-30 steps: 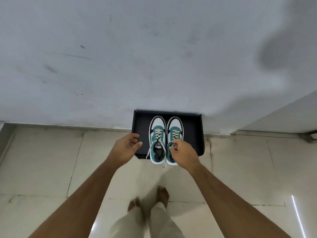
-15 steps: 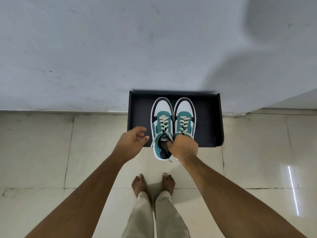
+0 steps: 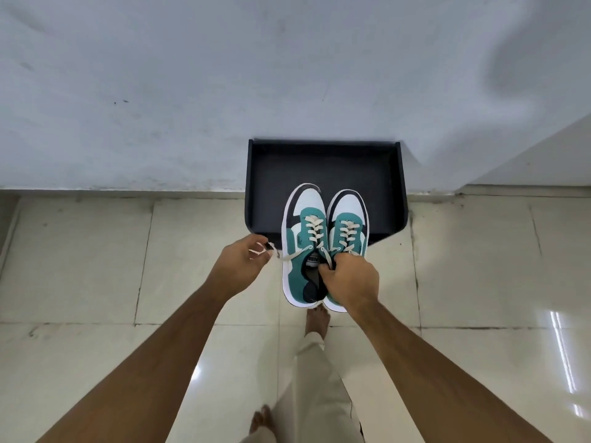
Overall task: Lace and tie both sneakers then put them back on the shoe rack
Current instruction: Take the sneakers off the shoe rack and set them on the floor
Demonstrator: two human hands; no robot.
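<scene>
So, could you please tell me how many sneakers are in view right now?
2. The left sneaker and the right sneaker are side by side, held in the right hand, toes over the black shoe rack. None appear hidden.

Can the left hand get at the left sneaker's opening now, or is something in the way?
Probably yes. The left hand is just beside the left sneaker, with nothing between, but it pinches a lace end, and the right hand already grips at the opening.
</scene>
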